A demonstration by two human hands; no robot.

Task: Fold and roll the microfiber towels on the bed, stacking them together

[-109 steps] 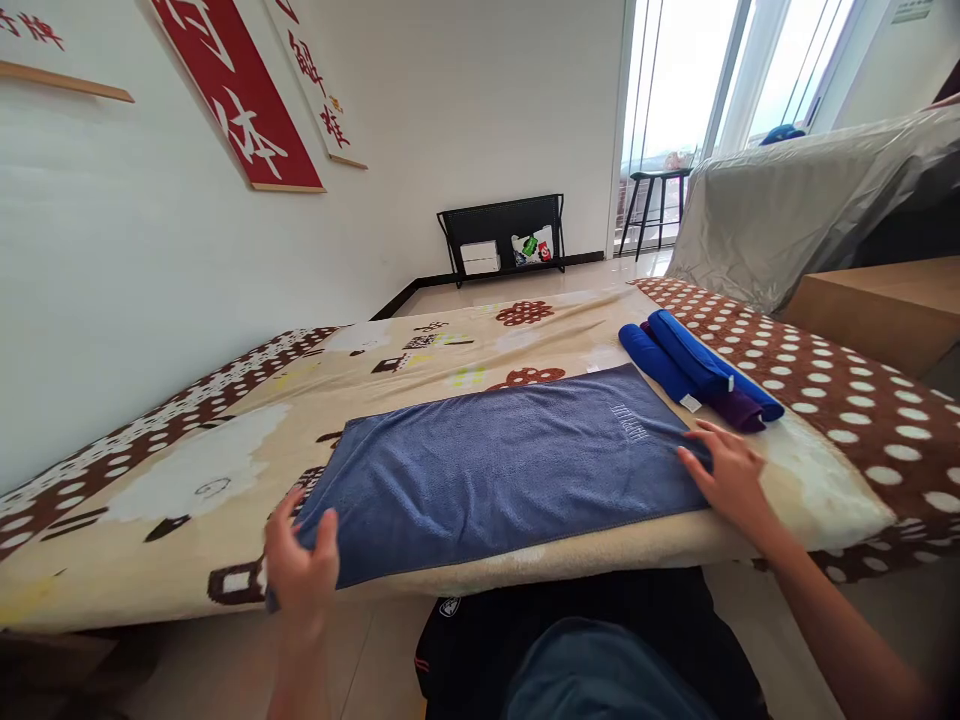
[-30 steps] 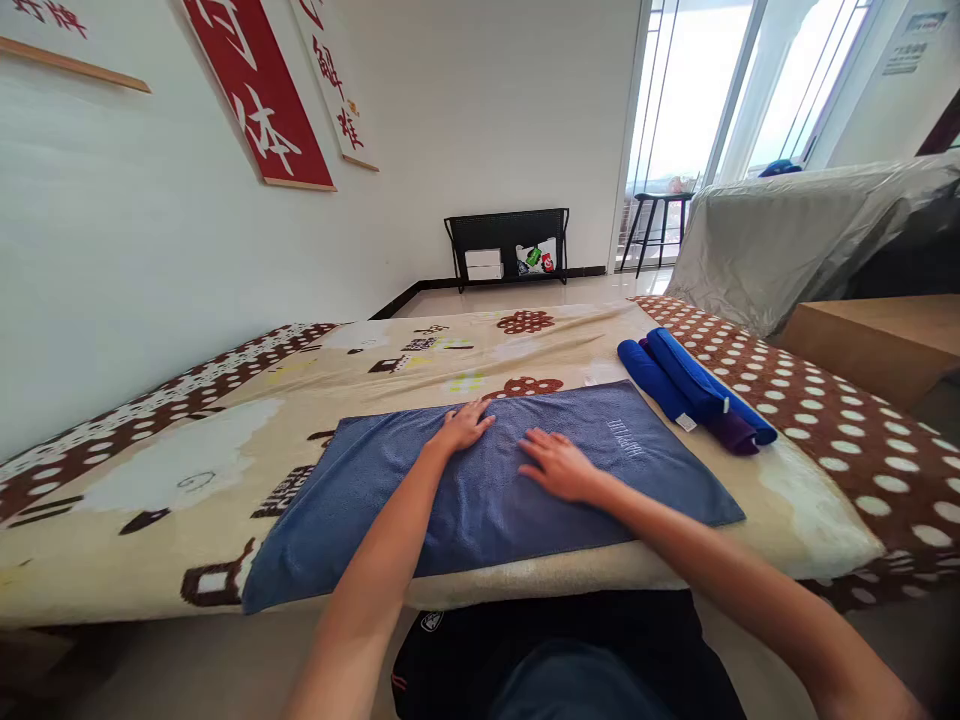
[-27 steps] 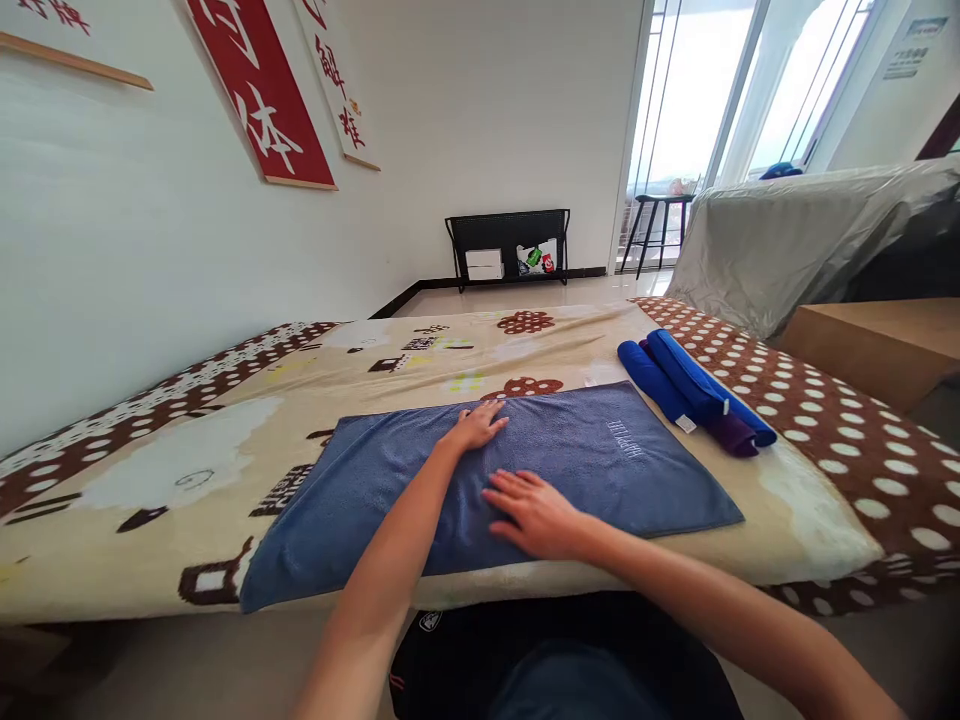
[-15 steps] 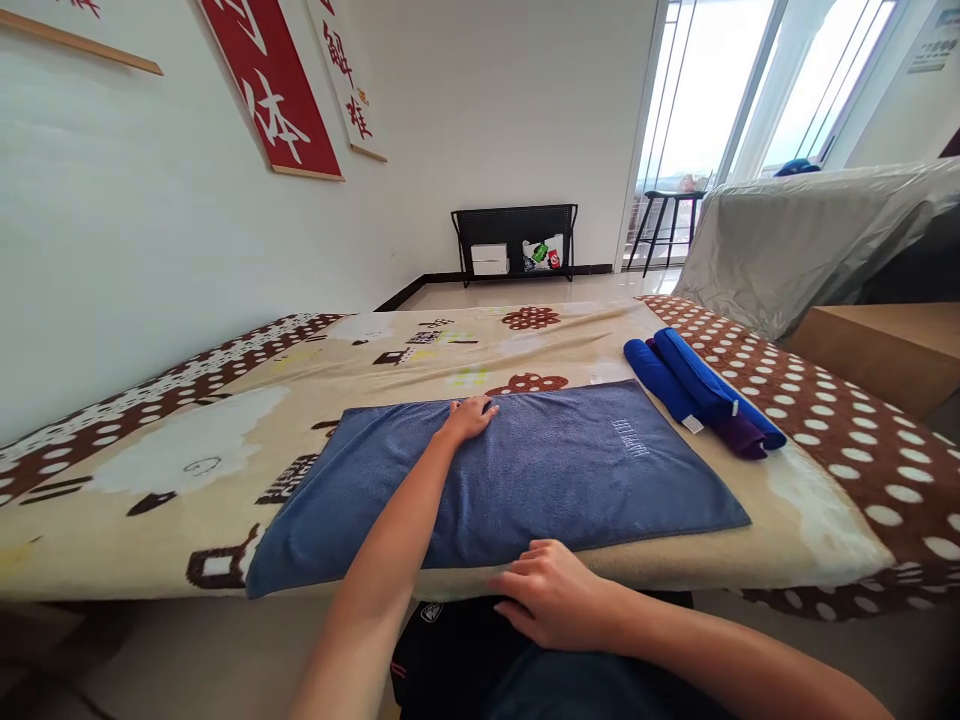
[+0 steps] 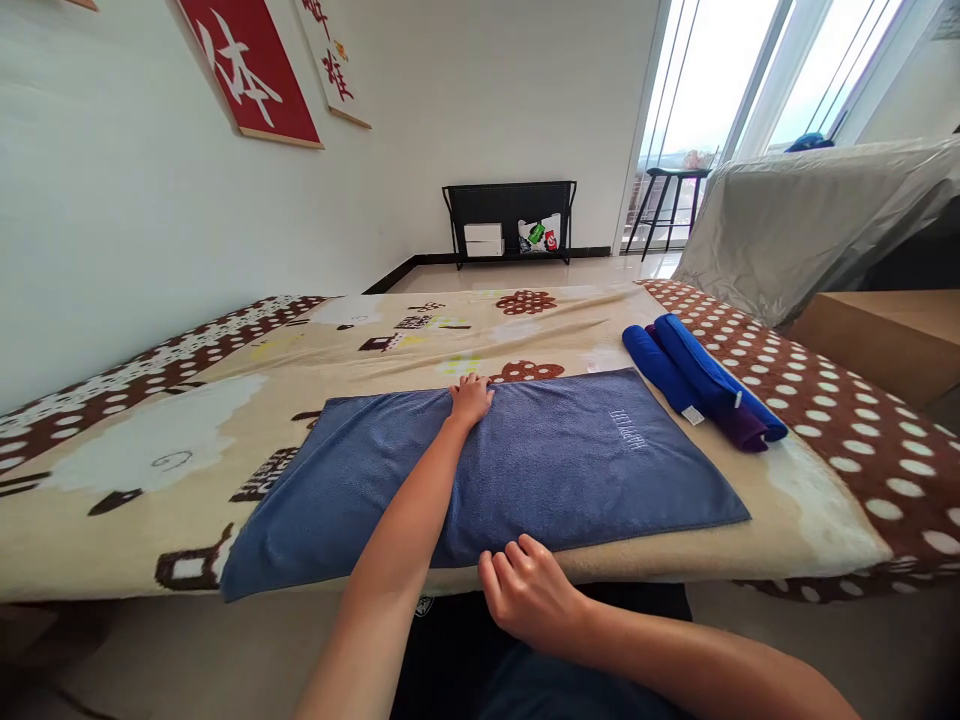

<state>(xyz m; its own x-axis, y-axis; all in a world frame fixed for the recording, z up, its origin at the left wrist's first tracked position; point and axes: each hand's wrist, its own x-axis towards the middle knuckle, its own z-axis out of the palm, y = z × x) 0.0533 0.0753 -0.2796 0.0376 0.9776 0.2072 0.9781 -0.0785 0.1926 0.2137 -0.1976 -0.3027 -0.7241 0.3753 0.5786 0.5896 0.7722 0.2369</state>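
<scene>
The blue-grey towel (image 5: 555,460) lies spread on the sheep-print blanket (image 5: 592,328), under the left hand (image 5: 472,400), which bends over its far edge; I can't tell whether it grips. At the towel's near edge, the right hand (image 5: 531,592) is curled closed.

You've got "HAPPY", rest unclear, on the blue towel (image 5: 562,460), right of your left hand (image 5: 471,400). Beyond that hand, up-left: 体 on red banner (image 5: 255,80), 难 on white banner (image 5: 334,65).

Black legwear (image 5: 439,660), white emblem (image 5: 424,606), seemingly dark-blue top (image 5: 544,690).
</scene>
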